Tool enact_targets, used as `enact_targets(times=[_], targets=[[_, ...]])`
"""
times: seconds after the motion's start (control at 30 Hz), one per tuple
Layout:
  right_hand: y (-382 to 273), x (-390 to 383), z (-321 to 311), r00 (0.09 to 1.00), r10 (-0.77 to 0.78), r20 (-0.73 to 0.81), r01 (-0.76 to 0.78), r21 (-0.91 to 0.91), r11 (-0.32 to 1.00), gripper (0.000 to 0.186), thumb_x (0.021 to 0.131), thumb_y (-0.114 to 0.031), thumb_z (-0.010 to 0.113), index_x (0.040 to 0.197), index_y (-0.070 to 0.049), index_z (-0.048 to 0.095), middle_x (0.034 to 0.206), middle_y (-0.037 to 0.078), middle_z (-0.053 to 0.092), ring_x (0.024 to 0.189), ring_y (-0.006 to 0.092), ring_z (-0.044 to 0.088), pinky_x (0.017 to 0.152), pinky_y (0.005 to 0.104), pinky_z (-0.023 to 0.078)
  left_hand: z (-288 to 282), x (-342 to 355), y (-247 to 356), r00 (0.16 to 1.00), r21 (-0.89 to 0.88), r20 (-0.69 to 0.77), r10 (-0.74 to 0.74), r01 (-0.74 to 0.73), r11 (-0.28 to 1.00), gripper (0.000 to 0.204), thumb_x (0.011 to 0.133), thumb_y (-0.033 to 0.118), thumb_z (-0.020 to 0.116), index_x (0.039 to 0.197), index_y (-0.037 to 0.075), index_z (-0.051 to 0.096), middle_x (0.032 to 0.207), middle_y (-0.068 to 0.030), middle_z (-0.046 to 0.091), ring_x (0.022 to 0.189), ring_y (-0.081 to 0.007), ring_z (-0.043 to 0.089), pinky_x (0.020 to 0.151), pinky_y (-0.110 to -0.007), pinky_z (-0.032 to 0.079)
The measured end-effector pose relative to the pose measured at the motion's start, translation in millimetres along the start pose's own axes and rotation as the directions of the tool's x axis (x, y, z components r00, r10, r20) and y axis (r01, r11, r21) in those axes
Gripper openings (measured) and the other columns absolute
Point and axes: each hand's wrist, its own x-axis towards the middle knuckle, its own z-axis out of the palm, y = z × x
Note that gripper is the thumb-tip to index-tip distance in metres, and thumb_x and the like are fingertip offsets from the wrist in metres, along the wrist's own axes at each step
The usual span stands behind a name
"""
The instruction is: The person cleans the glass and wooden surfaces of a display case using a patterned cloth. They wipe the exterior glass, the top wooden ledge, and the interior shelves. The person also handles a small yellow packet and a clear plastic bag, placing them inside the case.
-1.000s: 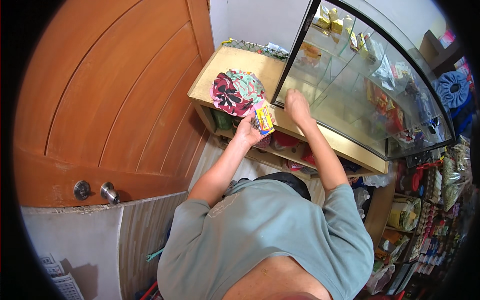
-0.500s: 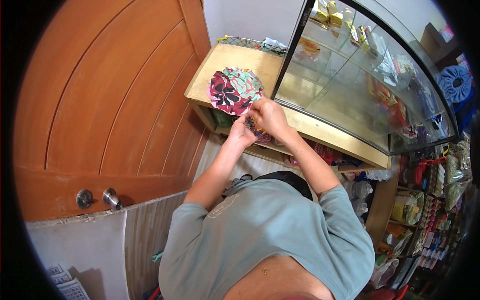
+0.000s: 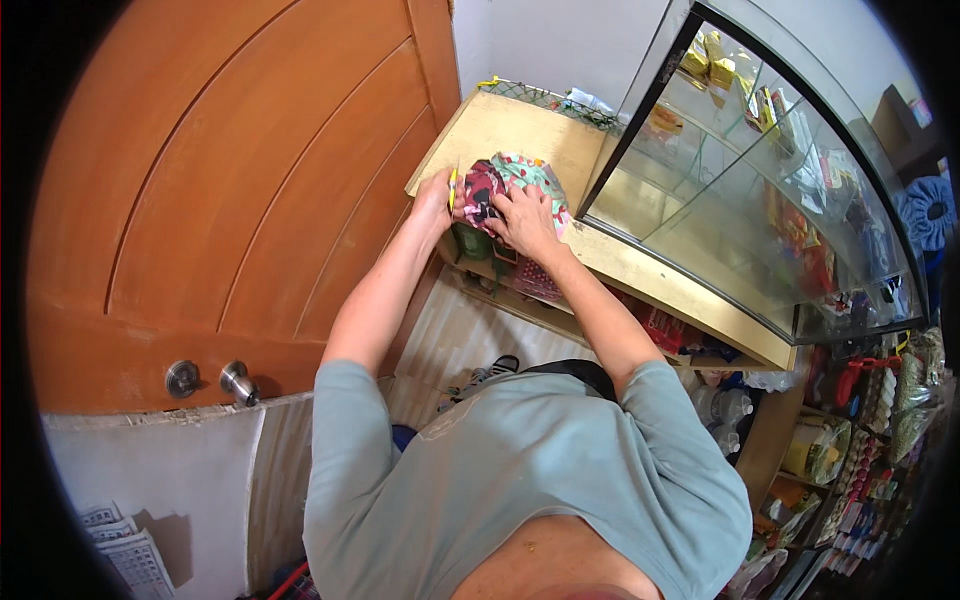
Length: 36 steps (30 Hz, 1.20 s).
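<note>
Two round-edged pieces of printed cloth lie near the front left of the wooden counter. One is a dark red cloth with black flowers; the other is a mint-green cloth with red figures. My left hand is closed at the left edge of the red cloth, and a thin yellow stick-like thing stands up from its fingers. What exactly it is cannot be made out. Over the cloths lies my right hand, fingers spread and touching them, its palm hidden.
A black-framed glass display case with packets stands on the counter's right side. An orange wooden door with a metal knob is close on the left. Packed shelves fill the right. Goods sit beneath the counter.
My hands have moved apart from meeting at the counter's front edge. The left went to the cloths' left side; the right now rests on them. The cloths look more bunched.
</note>
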Motion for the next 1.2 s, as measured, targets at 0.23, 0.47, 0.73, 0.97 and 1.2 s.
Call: enact_targets(times=[0.23, 0.47, 0.73, 0.97, 1.2], targets=[[17.2, -71.1, -17.3, 0.997, -0.062, -0.035, 0.064, 0.042, 0.997, 0.021, 0.066, -0.004, 0.061, 0.086, -0.008, 0.056, 0.086, 0.011, 0.055, 0.089, 0.0303, 0.051, 0.07, 0.044, 0.038, 28.2, 69.2, 5.9, 0.712, 0.957, 0.008, 0.703, -0.209, 0.201, 0.039, 0.09, 0.032, 0.038, 0.086, 0.0, 0.059, 0.081, -0.0239, 0.062, 0.078, -0.0392, 0.06, 0.071, -0.047, 0.046], [42.3, -121.5, -70.9, 0.769, 0.543, -0.338, -0.238, 0.637, 0.733, 0.027, 0.062, 0.013, 0.044, 0.085, 0.0, 0.049, 0.081, 0.017, 0.049, 0.077, 0.036, 0.049, 0.071, 0.0376, 0.042, 21.9, 89.5, -5.0, 0.596, 0.981, 0.194, 0.779, -0.142, -0.136, 0.03, 0.09, 0.03, 0.046, 0.085, 0.004, 0.062, 0.09, -0.0183, 0.062, 0.087, -0.0346, 0.06, 0.076, -0.046, 0.047], [90.7, -56.9, -45.7, 0.799, 0.429, -0.422, -0.405, 0.151, 0.902, 0.042, 0.065, 0.001, 0.059, 0.107, -0.003, 0.054, 0.096, 0.019, 0.056, 0.092, 0.038, 0.053, 0.076, 0.0466, 0.042, 46.0, 56.1, -12.3, 0.262, 0.869, 0.473, 0.841, -0.294, -0.398, 0.028, 0.085, 0.029, 0.057, 0.104, 0.008, 0.057, 0.112, -0.0123, 0.053, 0.109, -0.0296, 0.047, 0.089, -0.047, 0.037], [110.5, -46.3, -42.4, 0.827, 0.547, -0.132, -0.452, 0.422, 0.786, 0.038, 0.066, 0.001, 0.057, 0.104, 0.0, 0.053, 0.088, 0.024, 0.061, 0.085, 0.0419, 0.057, 0.074, 0.0426, 0.044, 94.0, 13.9, -92.4, 0.42, 0.554, 0.673, 0.609, -0.832, -0.039, 0.037, 0.077, 0.014, 0.061, 0.112, 0.003, 0.051, 0.114, -0.0164, 0.05, 0.111, -0.0333, 0.045, 0.097, -0.041, 0.034], [100.0, -34.6, -74.9, 0.858, 0.514, 0.004, -0.507, 0.173, 0.845, 0.024, 0.076, -0.002, 0.051, 0.099, 0.003, 0.053, 0.084, 0.026, 0.062, 0.083, 0.0421, 0.06, 0.072, 0.0432, 0.047, 113.5, 4.0, -112.0, 0.356, 0.561, 0.654, 0.668, -0.82, -0.113, 0.035, 0.074, 0.002, 0.055, 0.109, 0.0, 0.05, 0.111, -0.0184, 0.05, 0.111, -0.0355, 0.043, 0.098, -0.043, 0.034]])
